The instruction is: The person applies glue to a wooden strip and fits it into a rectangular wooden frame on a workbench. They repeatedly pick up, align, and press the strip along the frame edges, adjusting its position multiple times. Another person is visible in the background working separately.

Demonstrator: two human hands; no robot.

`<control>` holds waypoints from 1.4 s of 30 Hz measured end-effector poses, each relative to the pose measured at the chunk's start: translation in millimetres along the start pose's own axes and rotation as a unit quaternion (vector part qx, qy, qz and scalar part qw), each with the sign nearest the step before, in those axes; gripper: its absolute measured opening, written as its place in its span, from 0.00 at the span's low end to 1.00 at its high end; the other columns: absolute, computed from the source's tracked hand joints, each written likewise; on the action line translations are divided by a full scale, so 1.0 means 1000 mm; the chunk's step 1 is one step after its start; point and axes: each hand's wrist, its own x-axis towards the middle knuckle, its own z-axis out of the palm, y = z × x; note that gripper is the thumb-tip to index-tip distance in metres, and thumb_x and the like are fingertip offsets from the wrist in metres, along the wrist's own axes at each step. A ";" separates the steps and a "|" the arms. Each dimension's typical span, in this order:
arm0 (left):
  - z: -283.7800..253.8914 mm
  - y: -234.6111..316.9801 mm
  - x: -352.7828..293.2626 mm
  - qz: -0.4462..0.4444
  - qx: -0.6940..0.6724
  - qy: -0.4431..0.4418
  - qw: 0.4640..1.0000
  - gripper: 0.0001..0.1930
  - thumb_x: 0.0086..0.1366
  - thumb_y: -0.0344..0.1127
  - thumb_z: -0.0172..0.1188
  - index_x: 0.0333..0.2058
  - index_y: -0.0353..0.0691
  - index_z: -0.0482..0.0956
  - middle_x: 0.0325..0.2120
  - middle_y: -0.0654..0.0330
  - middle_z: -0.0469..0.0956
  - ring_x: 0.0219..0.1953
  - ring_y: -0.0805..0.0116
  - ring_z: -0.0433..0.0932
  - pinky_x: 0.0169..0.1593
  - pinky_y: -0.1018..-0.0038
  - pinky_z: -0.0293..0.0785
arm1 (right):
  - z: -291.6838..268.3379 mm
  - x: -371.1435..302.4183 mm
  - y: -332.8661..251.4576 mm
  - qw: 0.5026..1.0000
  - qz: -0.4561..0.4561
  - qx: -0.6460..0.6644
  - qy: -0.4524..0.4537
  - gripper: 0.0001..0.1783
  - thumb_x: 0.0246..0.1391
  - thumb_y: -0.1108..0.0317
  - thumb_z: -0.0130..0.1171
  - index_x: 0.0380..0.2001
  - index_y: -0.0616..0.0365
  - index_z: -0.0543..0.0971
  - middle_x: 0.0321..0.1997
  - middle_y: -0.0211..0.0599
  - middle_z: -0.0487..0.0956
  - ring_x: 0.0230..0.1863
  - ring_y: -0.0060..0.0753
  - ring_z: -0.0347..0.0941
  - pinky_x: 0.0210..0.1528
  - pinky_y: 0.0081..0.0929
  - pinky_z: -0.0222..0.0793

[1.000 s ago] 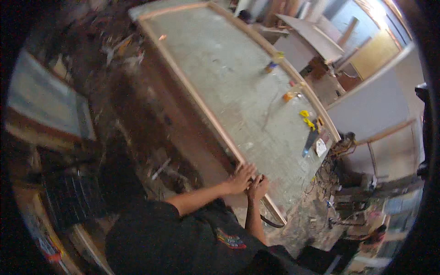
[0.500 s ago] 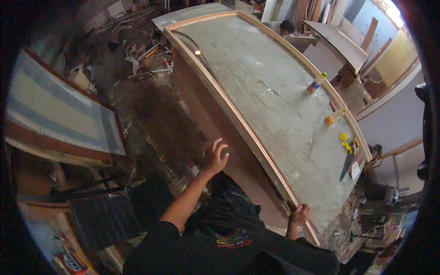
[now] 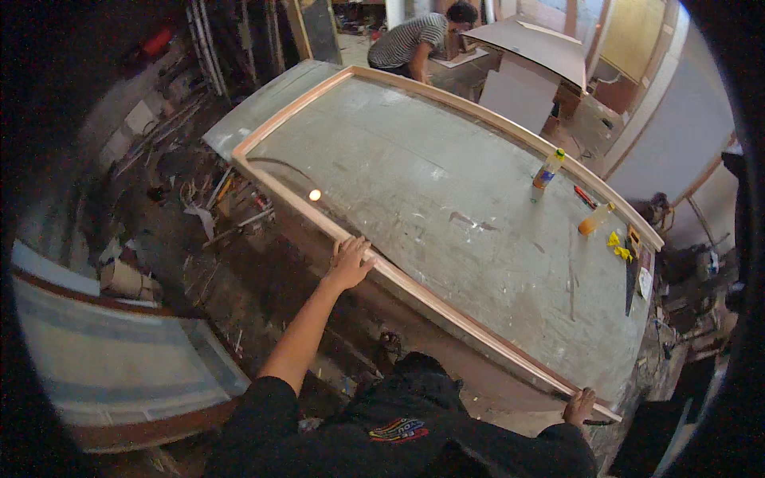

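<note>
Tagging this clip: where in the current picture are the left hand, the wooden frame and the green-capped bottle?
Left hand (image 3: 349, 264): head view, back of the hand.
Wooden frame (image 3: 446, 305): head view, its near rail.
Green-capped bottle (image 3: 547, 172): head view, middle of its body.

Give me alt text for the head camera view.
A person's left hand and right hand rest on the near rail of a wooden frame atop a gray-green worktable. Two bottles and a handsaw sit toward the right; beyond, a co-worker leans forward.
</note>
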 end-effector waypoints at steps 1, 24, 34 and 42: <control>0.000 -0.011 0.007 -0.012 -0.002 -0.090 0.996 0.21 0.68 0.51 0.58 0.51 0.43 0.81 0.56 0.52 0.78 0.62 0.49 0.71 0.69 0.44 0.55 | -0.014 0.000 -0.015 0.999 0.025 -0.039 -0.020 0.29 0.69 0.50 0.46 0.60 0.63 0.74 0.62 0.60 0.73 0.64 0.64 0.69 0.62 0.56 0.69; -0.024 -0.236 0.112 0.036 -0.088 0.057 0.994 0.33 0.63 0.51 0.65 0.62 0.40 0.72 0.68 0.50 0.66 0.69 0.49 0.62 0.72 0.44 0.50 | -0.059 -0.022 -0.367 0.948 0.305 0.074 -0.047 0.41 0.54 0.46 0.61 0.65 0.63 0.69 0.75 0.59 0.59 0.73 0.60 0.60 0.71 0.71 0.52; -0.018 -0.282 0.132 0.014 -0.120 0.000 0.993 0.28 0.64 0.52 0.65 0.57 0.41 0.77 0.63 0.51 0.70 0.69 0.46 0.62 0.72 0.44 0.47 | -0.056 -0.020 -0.388 0.925 0.363 0.070 -0.091 0.42 0.58 0.45 0.59 0.69 0.59 0.66 0.74 0.55 0.61 0.76 0.54 0.57 0.72 0.69 0.53; -0.013 -0.283 0.166 0.051 -0.001 -0.161 0.986 0.28 0.64 0.55 0.64 0.53 0.39 0.80 0.57 0.49 0.76 0.64 0.45 0.66 0.70 0.48 0.53 | -0.054 -0.027 -0.388 0.937 0.343 0.023 -0.058 0.38 0.59 0.49 0.56 0.67 0.60 0.67 0.72 0.50 0.64 0.73 0.54 0.60 0.72 0.68 0.53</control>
